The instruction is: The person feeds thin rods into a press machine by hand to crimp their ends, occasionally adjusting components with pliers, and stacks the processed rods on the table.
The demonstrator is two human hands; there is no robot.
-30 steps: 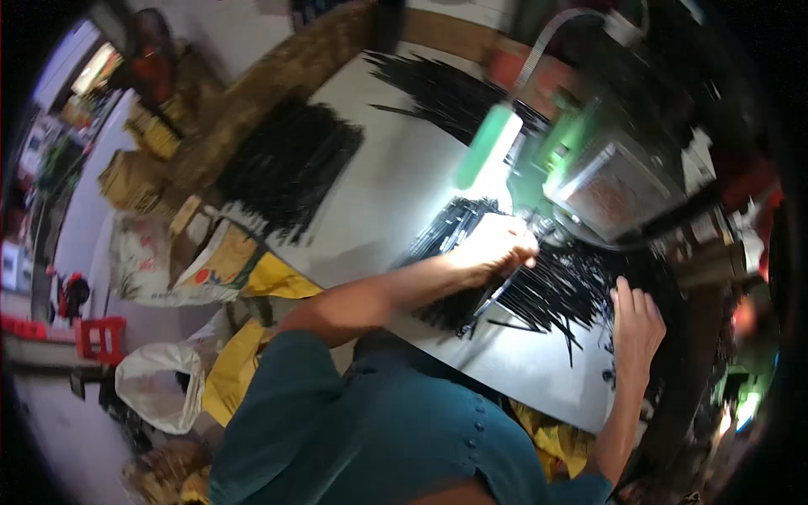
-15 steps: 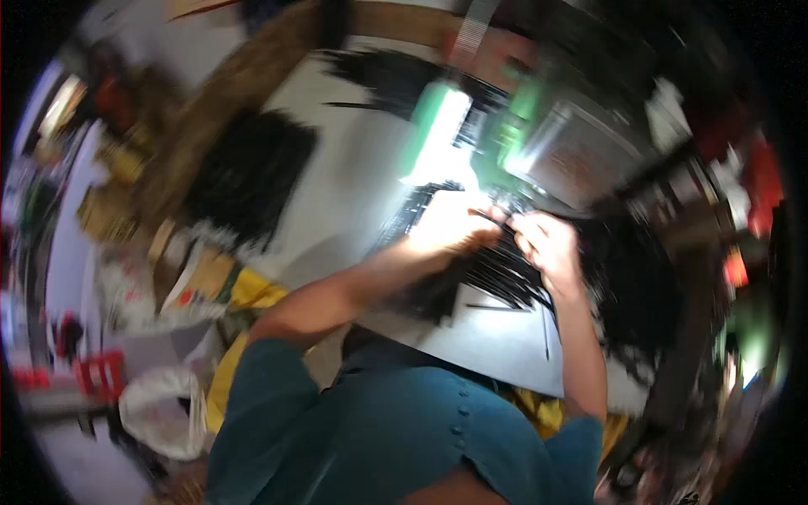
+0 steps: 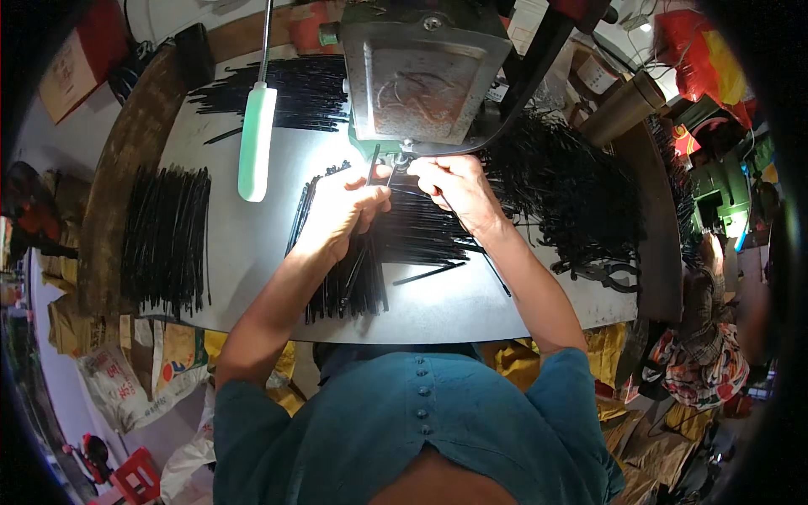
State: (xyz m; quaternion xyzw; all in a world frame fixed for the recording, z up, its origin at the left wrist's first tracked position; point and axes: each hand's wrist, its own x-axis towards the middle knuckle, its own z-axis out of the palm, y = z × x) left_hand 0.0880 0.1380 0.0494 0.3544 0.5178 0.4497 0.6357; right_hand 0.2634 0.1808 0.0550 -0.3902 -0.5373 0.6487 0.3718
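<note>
Beneath the head of a green bench machine [image 3: 412,97] with a bare metal front cover, both my hands are raised close together. My left hand [image 3: 343,210] is closed on thin black rods [image 3: 360,268], whose ends stick up past the fingers and trail down over the pile. My right hand [image 3: 459,187] pinches at the machine's small metal fitting [image 3: 404,158]. A long black rod [image 3: 486,259] runs from its fingers down beside my right forearm. Under the hands lie black rods in a crosswise heap [image 3: 421,227]. The fingertips' exact contact with the fitting is hard to make out.
Neat bundles of black rods lie at the left [image 3: 167,240] and far side [image 3: 295,91] of the white tabletop [image 3: 248,269]. A tangled black heap [image 3: 572,181] and pliers [image 3: 610,273] are at the right. A green-white lamp [image 3: 257,143] hangs left of the machine. Another person [image 3: 703,337] sits far right.
My view has turned and steadied from a blur, so the table now appears level. My hands stay under the machine head, now slightly farther apart, with rods in the fingers.
</note>
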